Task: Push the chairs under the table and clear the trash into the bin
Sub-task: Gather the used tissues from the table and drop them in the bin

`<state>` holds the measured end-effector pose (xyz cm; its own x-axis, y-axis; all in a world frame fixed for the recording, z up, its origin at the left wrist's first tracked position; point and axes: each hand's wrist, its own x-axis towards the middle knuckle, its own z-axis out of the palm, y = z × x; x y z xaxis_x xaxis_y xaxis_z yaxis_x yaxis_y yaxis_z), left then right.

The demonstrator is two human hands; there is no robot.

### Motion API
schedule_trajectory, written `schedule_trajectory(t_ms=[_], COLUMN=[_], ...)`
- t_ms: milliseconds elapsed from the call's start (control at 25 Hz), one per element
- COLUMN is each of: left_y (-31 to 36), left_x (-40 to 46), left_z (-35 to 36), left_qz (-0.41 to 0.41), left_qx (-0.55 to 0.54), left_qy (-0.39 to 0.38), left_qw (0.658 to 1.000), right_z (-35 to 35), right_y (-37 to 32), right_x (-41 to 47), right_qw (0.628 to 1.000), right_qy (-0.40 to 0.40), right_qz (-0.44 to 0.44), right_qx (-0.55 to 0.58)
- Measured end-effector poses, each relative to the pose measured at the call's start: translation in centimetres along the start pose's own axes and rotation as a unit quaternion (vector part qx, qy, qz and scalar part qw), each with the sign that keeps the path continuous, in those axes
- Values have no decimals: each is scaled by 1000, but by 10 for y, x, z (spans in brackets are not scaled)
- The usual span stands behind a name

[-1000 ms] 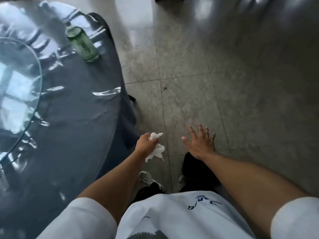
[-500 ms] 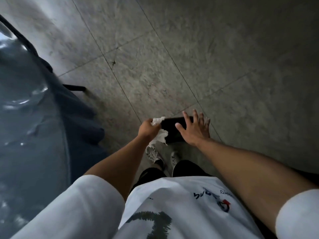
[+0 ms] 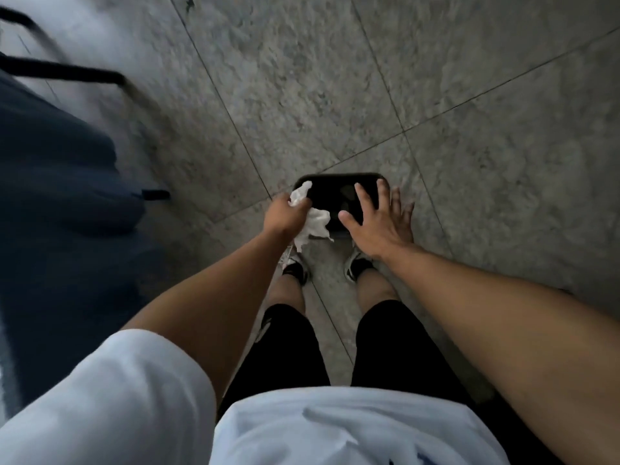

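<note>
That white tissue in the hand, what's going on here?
A person stands over a small black bin on the tiled floor. Their left hand grips a crumpled white tissue just above the bin's opening, not yet let go. Their right hand hovers open, fingers spread, over the bin's other side. The dark-clothed table is at left.

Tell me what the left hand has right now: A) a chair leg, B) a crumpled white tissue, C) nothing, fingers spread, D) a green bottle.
B: the left hand grips a crumpled white tissue just over the black bin on the floor, while the right hand is spread open above the bin.
</note>
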<state>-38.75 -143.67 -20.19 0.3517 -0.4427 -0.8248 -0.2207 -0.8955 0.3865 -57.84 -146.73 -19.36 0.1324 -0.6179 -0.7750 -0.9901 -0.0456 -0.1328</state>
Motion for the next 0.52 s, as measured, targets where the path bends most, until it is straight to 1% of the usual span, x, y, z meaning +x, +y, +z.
schedule_trajectory(t_ms=[160, 240, 400, 520], left_y=[-20, -27, -41, -59], left_x=[64, 90, 143, 174], left_z=[57, 81, 121, 142], left_qz=[-67, -93, -80, -72], left_qx=[-65, -78, -35, 6], left_qy=[29, 26, 18, 2], left_qw=[995, 992, 996, 997], right_z=[22, 40, 76, 99], right_y=[38, 51, 67, 69], right_x=[71, 108, 163, 187], right_qw=[997, 995, 989, 983], right_qy=[-19, -27, -35, -44], right_qz=[-49, -64, -85, -116], right_qx=[-57, -78, -112, -138])
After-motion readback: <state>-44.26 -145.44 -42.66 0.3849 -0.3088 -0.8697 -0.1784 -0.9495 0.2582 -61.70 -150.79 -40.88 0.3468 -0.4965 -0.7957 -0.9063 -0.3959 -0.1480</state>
